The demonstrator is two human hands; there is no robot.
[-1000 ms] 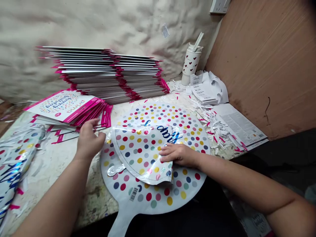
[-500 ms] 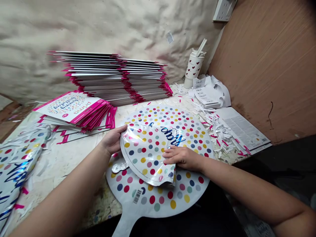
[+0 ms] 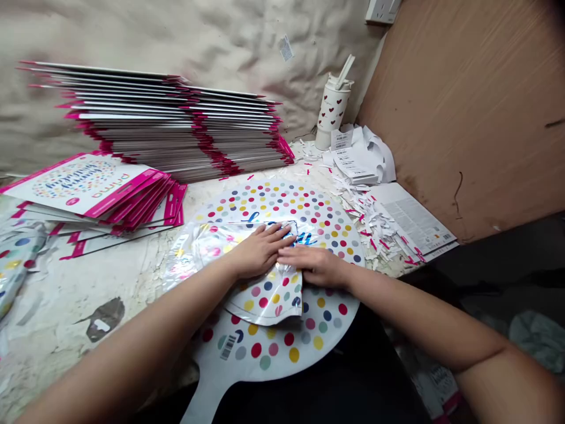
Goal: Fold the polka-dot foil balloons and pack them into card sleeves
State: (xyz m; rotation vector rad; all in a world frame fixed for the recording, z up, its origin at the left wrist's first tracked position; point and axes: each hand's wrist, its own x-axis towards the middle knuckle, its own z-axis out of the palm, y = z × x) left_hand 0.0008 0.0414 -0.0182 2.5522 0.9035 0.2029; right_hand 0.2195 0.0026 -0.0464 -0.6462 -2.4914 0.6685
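Observation:
A large round foil balloon with multicoloured dots lies flat on the table, its pale tail hanging towards me and a barcode near the tail. On top of it rests a folded dotted foil balloon, shiny and creased. My left hand presses flat on this folded piece, fingers stretched and a little apart. Touching its fingertips, my right hand lies along the right edge of the fold with fingers extended. Blue script lettering shows partly behind the hands. Neither hand grips anything.
A tall stack of pink-edged cards stands at the back, with a loose pile of birthday packs in front. White tumbler, label strips, paper scraps and printed sheets lie right. Another dotted foil piece is far left.
My left hand has let go of the folded balloon's left edge and moved right onto its middle, now flat. The right hand stays near the right edge. The view has shifted right.

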